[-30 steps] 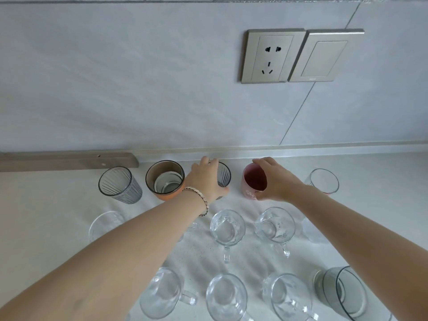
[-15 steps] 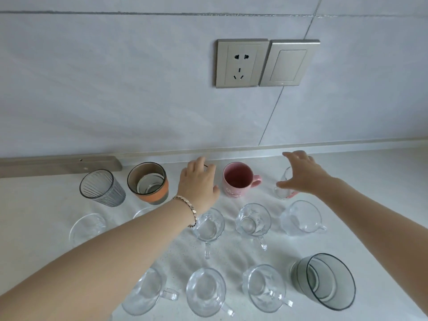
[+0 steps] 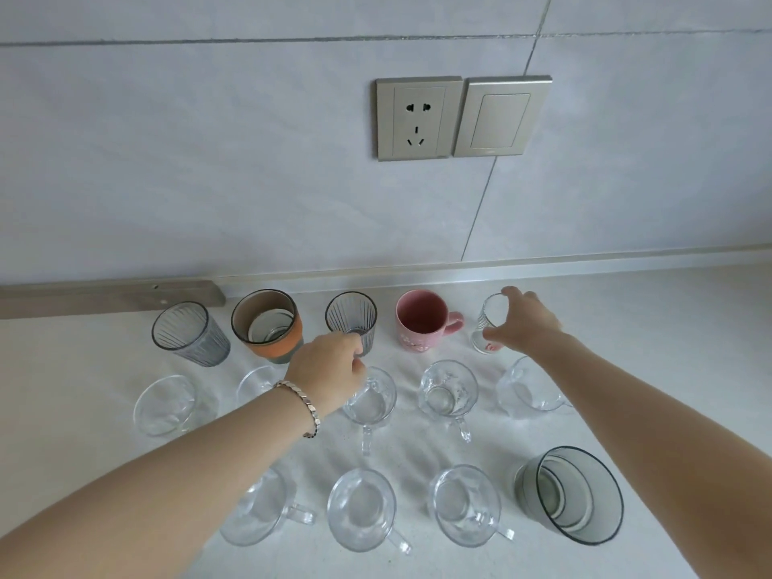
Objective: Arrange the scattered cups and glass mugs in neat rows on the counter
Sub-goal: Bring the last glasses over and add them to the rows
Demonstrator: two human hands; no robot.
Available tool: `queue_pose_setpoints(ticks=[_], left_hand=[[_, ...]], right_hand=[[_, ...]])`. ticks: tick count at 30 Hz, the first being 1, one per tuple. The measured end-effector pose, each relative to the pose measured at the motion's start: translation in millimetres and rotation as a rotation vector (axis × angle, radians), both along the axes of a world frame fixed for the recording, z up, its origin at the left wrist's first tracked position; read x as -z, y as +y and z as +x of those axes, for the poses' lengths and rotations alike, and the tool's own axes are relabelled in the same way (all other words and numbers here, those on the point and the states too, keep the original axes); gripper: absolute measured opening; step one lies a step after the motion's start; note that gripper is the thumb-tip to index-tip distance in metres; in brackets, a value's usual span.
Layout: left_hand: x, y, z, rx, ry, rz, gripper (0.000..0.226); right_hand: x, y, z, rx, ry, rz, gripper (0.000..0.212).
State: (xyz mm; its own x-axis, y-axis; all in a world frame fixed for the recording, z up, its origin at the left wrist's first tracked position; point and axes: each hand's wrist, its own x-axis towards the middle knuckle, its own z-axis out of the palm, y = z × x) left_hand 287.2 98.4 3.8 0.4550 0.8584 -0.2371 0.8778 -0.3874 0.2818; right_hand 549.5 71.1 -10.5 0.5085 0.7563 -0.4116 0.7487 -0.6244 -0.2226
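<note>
- Cups stand in three near-finished rows on the table (image 3: 689,328): five at the back, five mugs mid-frame, four in front.
- Right hand (image 3: 520,323) wraps a small clear glass (image 3: 488,328) at the back row's right end, just beside the pink mug (image 3: 420,325).
- Left hand (image 3: 328,371) hangs loosely curled, empty, over a glass mug (image 3: 372,401).
- Only small alignment seems left.

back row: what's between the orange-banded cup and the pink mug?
One ribbed grey glass, upright, apart from both the orange-banded cup and the pink mug. The left hand sits just in front of it. Head view.
</note>
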Motion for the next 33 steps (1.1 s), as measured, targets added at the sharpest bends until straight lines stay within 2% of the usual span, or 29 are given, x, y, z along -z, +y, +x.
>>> queue_pose_setpoints(ticks=[4,8,11,13,17,21,25,28,30,33], left_hand=[[-2,-4,-14,-0.033,-0.026,-0.018,0.007],[-9,-12,-42,-0.122,-0.098,-0.013,0.019],[-11,-21,-82,-0.162,-0.15,0.057,0.026],[-14,-26,-114,-0.169,-0.147,0.107,0.029],[-13,-25,-178,-0.312,-0.081,0.1,0.044],[-1,-17,-223,-0.42,-0.039,-0.094,0.065],[10,-2,-241,-0.297,-0.025,-0.22,0.082],[13,13,-243,-0.017,0.176,-0.165,0.089],[16,22,-242,0.104,0.236,-0.127,0.088],[23,27,-238,0.068,0.173,-0.134,0.079]], right_hand=[[-7,-8,-8,-0.002,-0.058,-0.022,0.085],[-28,-22,-39,-0.14,-0.147,0.081,0.063],[-45,-32,-89,-0.32,-0.027,0.142,0.046],[-52,-36,-130,-0.447,0.049,0.131,0.041],[-48,-31,-207,-0.592,0.079,0.086,0.05],[-32,-14,-258,-0.546,0.08,0.014,0.07],[-12,0,-287,-0.497,0.101,-0.017,0.084],[1,2,-302,-0.455,0.129,-0.025,0.087],[6,3,-306,-0.409,0.125,-0.007,0.087],[9,3,-306,-0.382,0.131,0.017,0.09]])
